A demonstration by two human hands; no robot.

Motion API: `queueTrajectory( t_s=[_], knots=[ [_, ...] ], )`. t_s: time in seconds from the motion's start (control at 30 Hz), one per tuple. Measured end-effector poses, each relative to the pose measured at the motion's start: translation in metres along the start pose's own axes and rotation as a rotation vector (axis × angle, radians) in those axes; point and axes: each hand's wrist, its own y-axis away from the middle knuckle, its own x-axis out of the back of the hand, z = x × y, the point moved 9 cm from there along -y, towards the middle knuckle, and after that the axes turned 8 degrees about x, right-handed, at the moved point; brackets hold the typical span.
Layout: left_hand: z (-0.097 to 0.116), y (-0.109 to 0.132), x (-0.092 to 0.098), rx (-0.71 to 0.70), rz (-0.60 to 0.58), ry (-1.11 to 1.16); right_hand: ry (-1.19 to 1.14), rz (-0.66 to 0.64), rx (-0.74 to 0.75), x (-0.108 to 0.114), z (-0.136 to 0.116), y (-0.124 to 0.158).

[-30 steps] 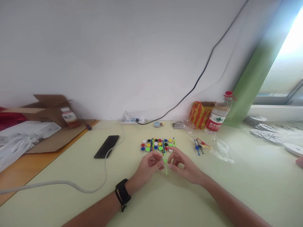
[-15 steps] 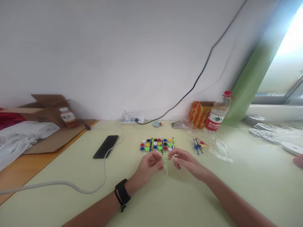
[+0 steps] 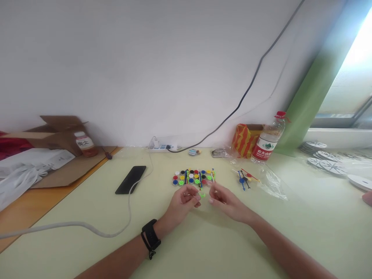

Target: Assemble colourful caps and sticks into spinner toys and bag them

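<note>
My left hand (image 3: 186, 198), with a black band on its wrist, pinches a bright green spinner arrow (image 3: 202, 195) between thumb and forefinger. Only a short part of it shows. Just to its right is my right hand (image 3: 225, 199), its fingertips curled together close to the green piece. What those fingers hold, if anything, is too small to make out. Right beyond both hands lie rows of small round coloured discs (image 3: 175, 182) in red, blue, green, yellow, black and white. Several thin coloured arrows (image 3: 186, 177) lie across them. More spinner arrows (image 3: 241, 180), blue, black, red and yellow, rest to the right.
A black phone (image 3: 130, 179) and a white cable (image 3: 87, 228) lie on the left. Along the wall stand a power strip (image 3: 164, 148), a large water bottle (image 3: 266, 141) and a cardboard box (image 3: 65, 131). Printed white discs (image 3: 331, 167) and part of another person's hand (image 3: 367, 198) are at far right.
The green spinner arrow has turned, its long thin end no longer pointing down toward me. My right hand's fingers have drawn closer together. My left hand stays almost in place.
</note>
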Motion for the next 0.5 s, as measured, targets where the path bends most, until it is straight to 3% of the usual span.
queueTrajectory(
  t_s=[0.1,0.3,0.5],
  knots=[
    [0.002,0.001,-0.001,0.007,-0.004,-0.008,-0.094,-0.127,-0.104,-0.004,0.005,0.001],
    [0.003,0.002,-0.001,0.007,0.013,-0.003,-0.152,0.052,-0.022,0.011,-0.003,-0.005],
    [0.004,0.002,0.0,-0.001,0.018,-0.012,-0.121,-0.067,0.029,-0.012,-0.001,-0.004]
  ],
)
